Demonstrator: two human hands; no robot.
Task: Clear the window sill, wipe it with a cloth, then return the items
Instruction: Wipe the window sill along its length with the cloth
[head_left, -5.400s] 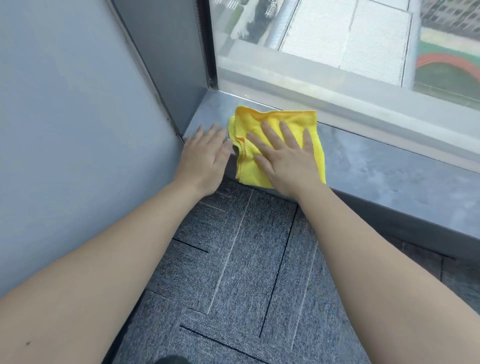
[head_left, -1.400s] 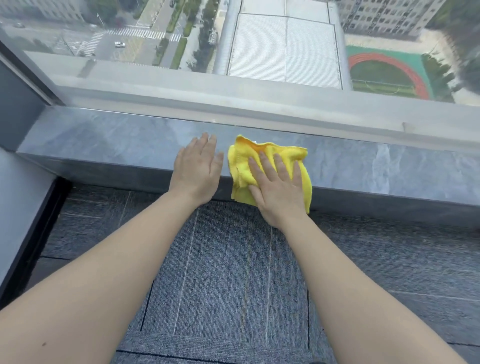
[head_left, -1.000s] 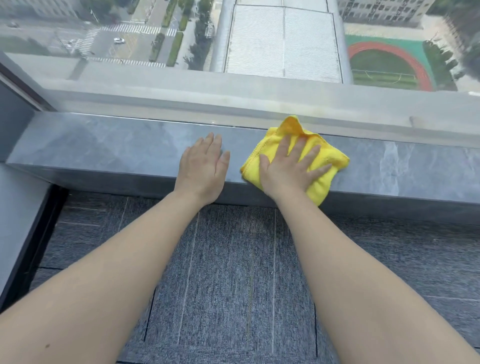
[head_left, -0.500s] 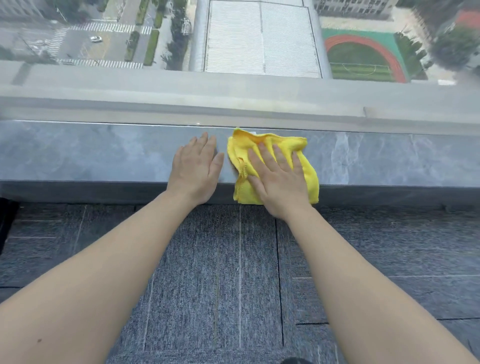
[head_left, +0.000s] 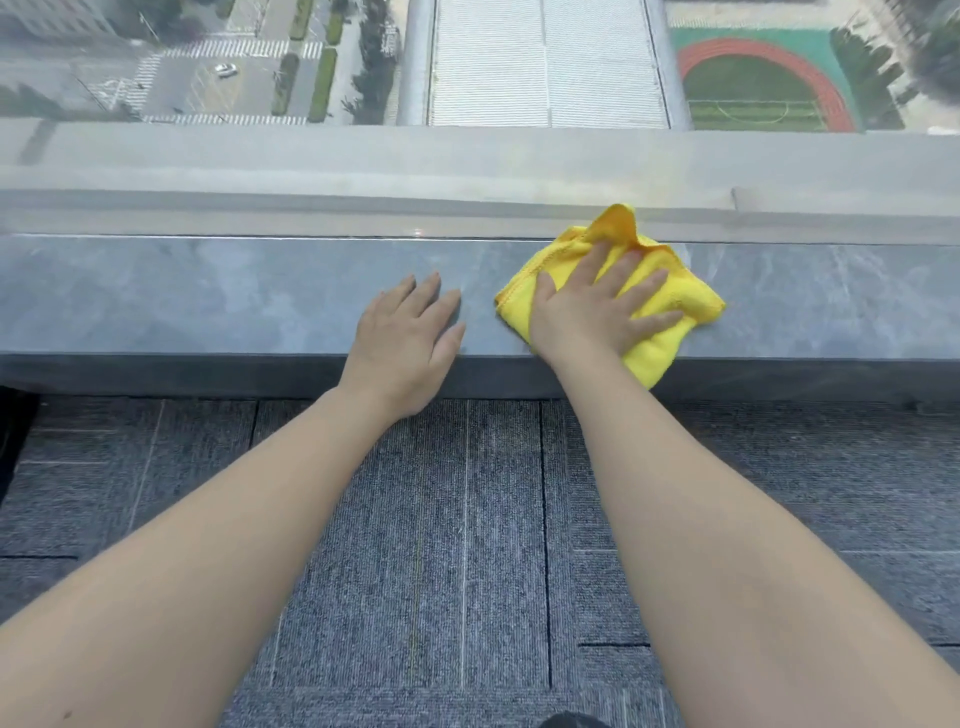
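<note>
Head camera looks down on my two hands at the grey stone window sill (head_left: 208, 296), which runs across the middle of the frame. My right hand (head_left: 587, 317) lies flat with fingers spread on the yellow cloth (head_left: 675, 306), right of centre, pressing it on the sill; one corner hangs over the front edge. My left hand (head_left: 405, 338) rests flat on the bare sill, fingers close together, beside the cloth but apart from it

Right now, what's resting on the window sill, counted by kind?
Yellow cloth: 1
Hands: 2, the left hand flat on the bare sill, the right hand flat on the cloth
Other items: 0
Total: 3
</note>
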